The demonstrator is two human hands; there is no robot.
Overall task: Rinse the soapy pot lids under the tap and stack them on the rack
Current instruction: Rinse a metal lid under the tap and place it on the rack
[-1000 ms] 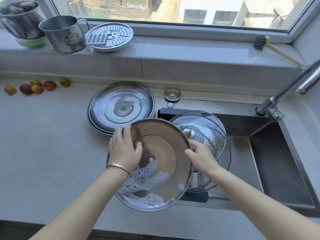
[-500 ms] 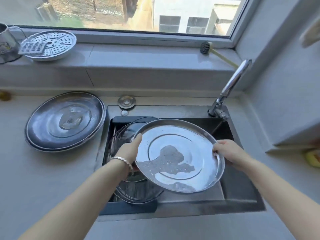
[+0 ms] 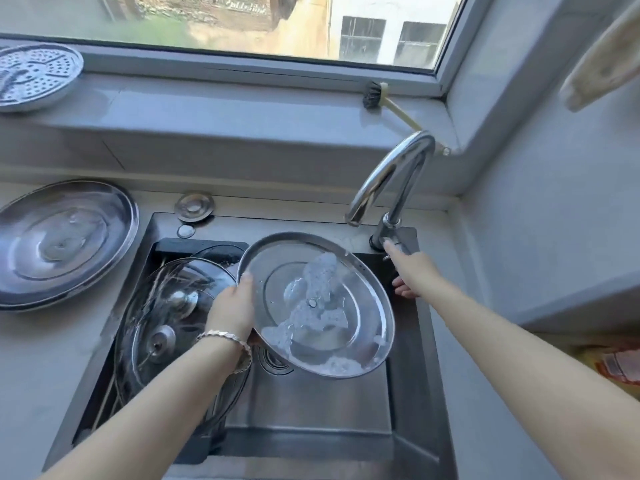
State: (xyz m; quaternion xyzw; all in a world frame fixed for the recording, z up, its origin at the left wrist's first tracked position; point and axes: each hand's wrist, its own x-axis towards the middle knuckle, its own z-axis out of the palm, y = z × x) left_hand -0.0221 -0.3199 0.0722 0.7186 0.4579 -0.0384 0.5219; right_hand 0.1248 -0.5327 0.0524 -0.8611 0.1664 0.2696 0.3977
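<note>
The left grip pinches the rim of a round, shiny steel lid, tilted over the sink, with suds pooled at its low edge. The right grip is loose and holds nothing, one finger touching the tap lever. Domed glass lids crowd the sink's left side.

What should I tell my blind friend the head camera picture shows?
A left hand holds a soapy steel pot lid tilted over the sink while the right hand reaches for the tap. Glass lids lean in the sink's left side, and a bigger steel lid lies on the counter.
</note>
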